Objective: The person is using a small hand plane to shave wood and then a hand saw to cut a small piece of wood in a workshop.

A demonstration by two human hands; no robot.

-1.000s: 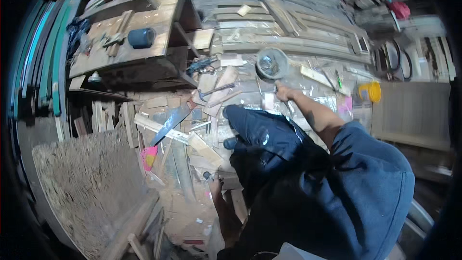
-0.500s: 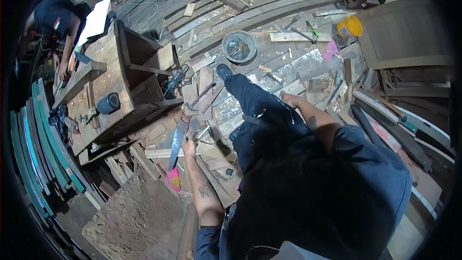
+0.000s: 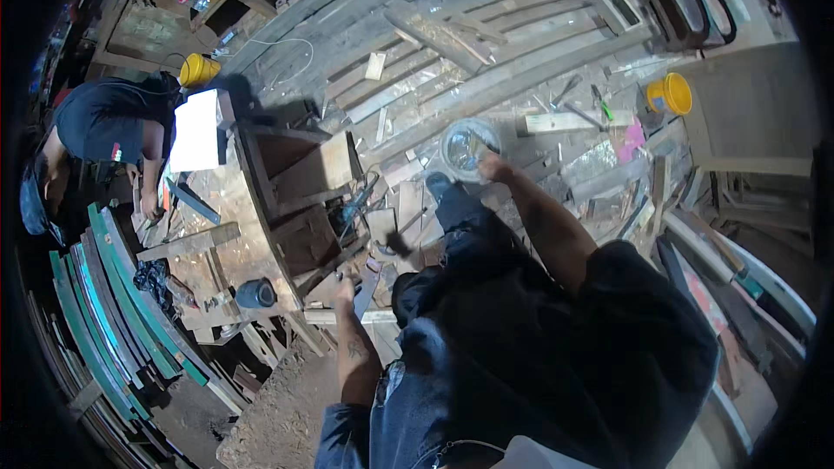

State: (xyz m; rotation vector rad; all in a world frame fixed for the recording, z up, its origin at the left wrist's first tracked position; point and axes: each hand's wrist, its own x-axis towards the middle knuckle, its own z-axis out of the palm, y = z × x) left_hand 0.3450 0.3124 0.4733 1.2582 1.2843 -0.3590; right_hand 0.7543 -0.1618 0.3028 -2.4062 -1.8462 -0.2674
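Observation:
My right hand [image 3: 493,167] is at the near right rim of a round grey bucket [image 3: 444,148], fingers curled. A tan strip shows beside the fingers over the bucket, but whether they grip it is unclear. Low at the left, my left hand [image 3: 346,285] is closed around something small and dark, too indistinct to name. Between that hand and my feet lies a hammer [image 3: 397,245], its dark head blurred. My left hand is close to the near corner of a wooden workbench [image 3: 261,247].
Another person [image 3: 109,122] bends over the bench's far left end. On the bench stands a dark cylinder [image 3: 256,293]. Green-edged boards [image 3: 113,295] are stacked at left. A yellow bucket [image 3: 669,94] stands at right; timber scraps and a slatted wooden frame [image 3: 486,26] cover the floor.
My right hand has moved from beside my leg forward to the bucket. The view has shifted left, showing more of the other person. The saw with the pink handle no longer shows clearly.

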